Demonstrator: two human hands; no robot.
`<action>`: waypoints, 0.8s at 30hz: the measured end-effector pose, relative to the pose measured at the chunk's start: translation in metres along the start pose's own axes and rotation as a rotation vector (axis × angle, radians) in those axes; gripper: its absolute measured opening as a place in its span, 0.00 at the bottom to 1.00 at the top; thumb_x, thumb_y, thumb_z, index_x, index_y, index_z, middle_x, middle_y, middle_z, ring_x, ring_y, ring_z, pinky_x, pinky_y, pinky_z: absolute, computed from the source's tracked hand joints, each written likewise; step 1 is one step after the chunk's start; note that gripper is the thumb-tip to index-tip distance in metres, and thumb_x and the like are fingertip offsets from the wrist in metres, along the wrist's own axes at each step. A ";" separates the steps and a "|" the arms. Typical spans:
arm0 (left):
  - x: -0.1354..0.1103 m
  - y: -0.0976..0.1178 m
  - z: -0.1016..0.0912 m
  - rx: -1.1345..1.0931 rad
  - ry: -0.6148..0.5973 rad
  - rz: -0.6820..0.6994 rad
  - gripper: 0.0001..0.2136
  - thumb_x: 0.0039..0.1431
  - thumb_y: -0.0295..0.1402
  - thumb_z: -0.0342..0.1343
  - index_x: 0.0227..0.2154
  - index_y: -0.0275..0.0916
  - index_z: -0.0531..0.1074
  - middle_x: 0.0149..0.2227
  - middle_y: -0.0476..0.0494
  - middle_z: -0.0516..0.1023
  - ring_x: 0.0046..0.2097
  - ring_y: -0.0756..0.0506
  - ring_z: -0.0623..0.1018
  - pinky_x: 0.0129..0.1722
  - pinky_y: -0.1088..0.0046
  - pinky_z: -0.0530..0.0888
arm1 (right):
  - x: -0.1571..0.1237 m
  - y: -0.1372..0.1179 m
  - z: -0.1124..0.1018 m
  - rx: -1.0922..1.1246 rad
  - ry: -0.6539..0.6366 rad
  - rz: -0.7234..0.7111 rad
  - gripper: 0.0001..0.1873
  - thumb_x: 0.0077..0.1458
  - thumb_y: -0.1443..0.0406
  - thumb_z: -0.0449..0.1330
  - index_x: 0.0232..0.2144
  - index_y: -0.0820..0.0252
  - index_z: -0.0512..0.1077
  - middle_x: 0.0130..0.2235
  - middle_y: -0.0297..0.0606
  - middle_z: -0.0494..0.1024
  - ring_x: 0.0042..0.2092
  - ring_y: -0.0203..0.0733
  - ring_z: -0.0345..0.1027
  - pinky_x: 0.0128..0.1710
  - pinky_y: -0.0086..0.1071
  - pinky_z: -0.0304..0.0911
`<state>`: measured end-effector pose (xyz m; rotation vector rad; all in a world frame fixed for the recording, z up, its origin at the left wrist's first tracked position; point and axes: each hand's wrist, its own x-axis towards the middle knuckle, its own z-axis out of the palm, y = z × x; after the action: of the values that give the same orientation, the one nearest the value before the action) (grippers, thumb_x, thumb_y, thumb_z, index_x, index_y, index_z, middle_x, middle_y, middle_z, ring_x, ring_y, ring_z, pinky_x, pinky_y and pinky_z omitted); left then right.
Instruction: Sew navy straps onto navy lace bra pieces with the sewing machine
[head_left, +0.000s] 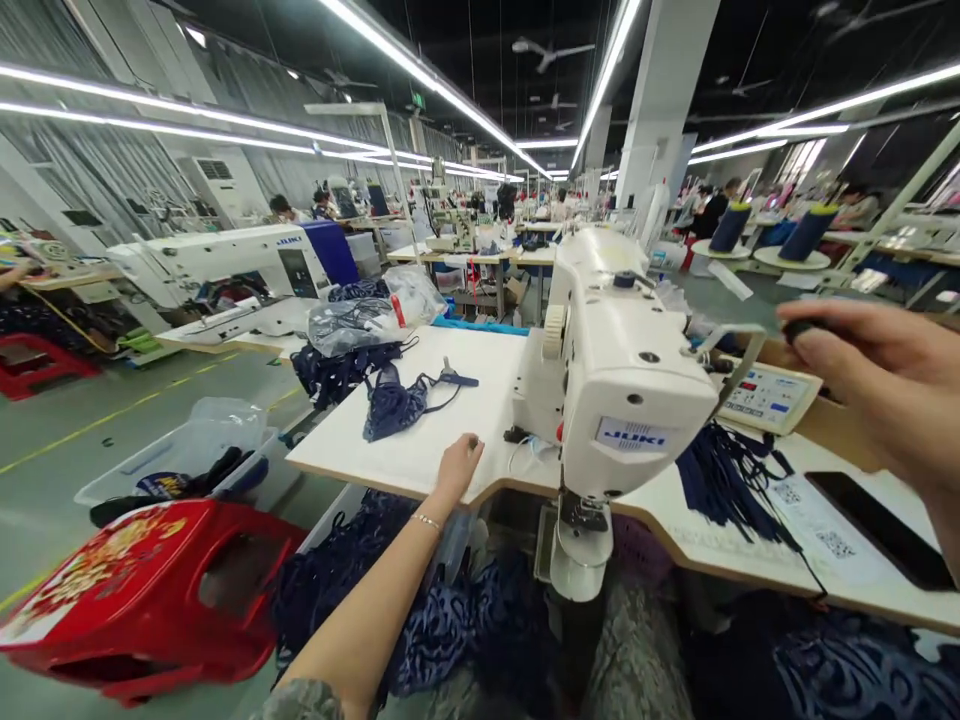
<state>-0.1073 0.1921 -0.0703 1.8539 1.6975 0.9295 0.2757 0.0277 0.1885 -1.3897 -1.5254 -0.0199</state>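
Note:
My left hand (457,470) rests over the front edge of the white tabletop (420,455), its fingers curled together; whatever may be between them is too small to make out. Beyond it lies a navy lace bra (397,402) with its straps spread to the right. At the far right, my raised right hand (877,370) pinches a small black knob-like thing (801,328) between thumb and fingers. A white JUKI sewing machine (630,350) stands between my two hands. Below my right hand are a bundle of navy straps (731,485) and a black phone (874,525).
A control panel (772,395) sits behind the straps. Navy lace pieces (450,620) fill the space below the table. A red stool (150,590) and a clear plastic bin (187,460) are on the left. Another JUKI machine (232,255) stands behind them. Thread cones (806,232) rise at right.

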 end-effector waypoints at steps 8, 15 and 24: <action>0.008 -0.022 0.012 0.163 0.026 0.213 0.15 0.65 0.38 0.55 0.51 0.38 0.68 0.52 0.40 0.71 0.48 0.42 0.75 0.47 0.58 0.75 | 0.106 -0.083 0.069 -0.089 -0.448 -0.165 0.13 0.58 0.65 0.59 0.44 0.64 0.77 0.38 0.31 0.80 0.42 0.37 0.73 0.50 0.40 0.64; 0.012 -0.035 0.017 0.221 0.087 0.306 0.15 0.65 0.37 0.55 0.51 0.37 0.68 0.52 0.40 0.71 0.49 0.42 0.75 0.47 0.57 0.74 | 0.113 -0.078 0.091 -0.200 -0.255 -0.433 0.15 0.62 0.61 0.55 0.44 0.58 0.78 0.39 0.32 0.80 0.45 0.43 0.74 0.49 0.45 0.64; 0.015 -0.047 0.023 0.229 0.141 0.356 0.13 0.65 0.37 0.54 0.48 0.36 0.71 0.51 0.40 0.73 0.51 0.42 0.75 0.51 0.56 0.72 | 0.109 -0.066 0.076 -0.481 -0.221 -0.471 0.15 0.62 0.64 0.53 0.46 0.57 0.77 0.43 0.40 0.81 0.43 0.48 0.76 0.43 0.39 0.70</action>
<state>-0.1220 0.2154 -0.1175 2.3479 1.6410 1.0600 0.1989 0.1309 0.2636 -1.3914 -2.1022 -0.5732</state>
